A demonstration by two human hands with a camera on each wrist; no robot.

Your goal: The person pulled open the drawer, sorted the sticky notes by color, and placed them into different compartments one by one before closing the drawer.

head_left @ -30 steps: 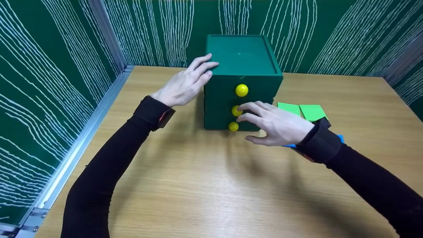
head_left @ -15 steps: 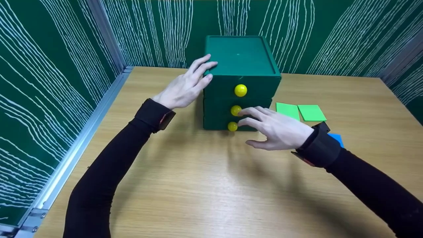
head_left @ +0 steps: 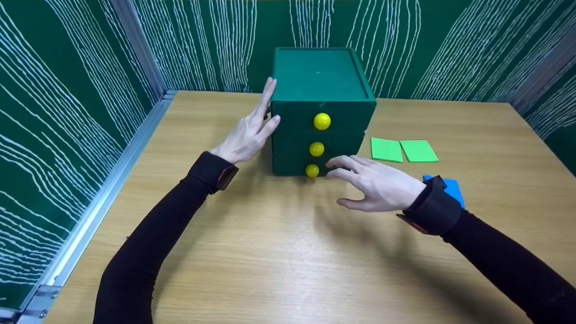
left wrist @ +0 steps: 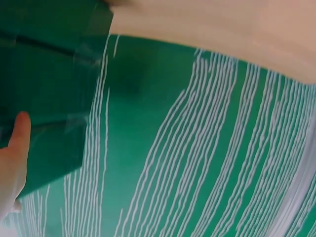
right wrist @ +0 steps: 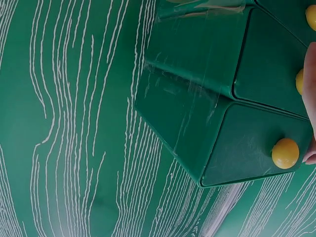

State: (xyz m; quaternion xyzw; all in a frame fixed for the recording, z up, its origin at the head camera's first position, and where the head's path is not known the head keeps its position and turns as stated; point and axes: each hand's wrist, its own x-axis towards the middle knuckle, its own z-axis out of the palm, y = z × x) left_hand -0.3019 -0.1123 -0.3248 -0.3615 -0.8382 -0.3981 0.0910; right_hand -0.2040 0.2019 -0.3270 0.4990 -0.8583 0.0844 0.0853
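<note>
A green three-drawer box [head_left: 317, 74] stands toward the back, its drawers pushed in and a round yellow knob on each front. My left hand [head_left: 245, 135] is at the box's left side, fingers straight and pointing up along it, thumb near the front left edge. The right hand [head_left: 378, 184] hovers in front of the lower right part, fingers loosely bent and holding nothing. Its fingertips are just right of the bottom knob [head_left: 312, 170]. In the right wrist view, fingers [right wrist: 310, 94] partly cover one knob, while another knob [right wrist: 285, 153] shows fully.
Two light green paper squares [head_left: 419, 151] lie right of the box on the wooden table [head_left: 279, 252]. A blue piece [head_left: 453, 191] lies partly behind the right wristband. Green walls with white wavy lines [head_left: 231, 45] and a metal frame [head_left: 112, 164] enclose the table.
My left hand has slipped off the box's top edge to its left side, and its fingers have straightened. The right hand has drawn back slightly from the knobs, down and toward me.
</note>
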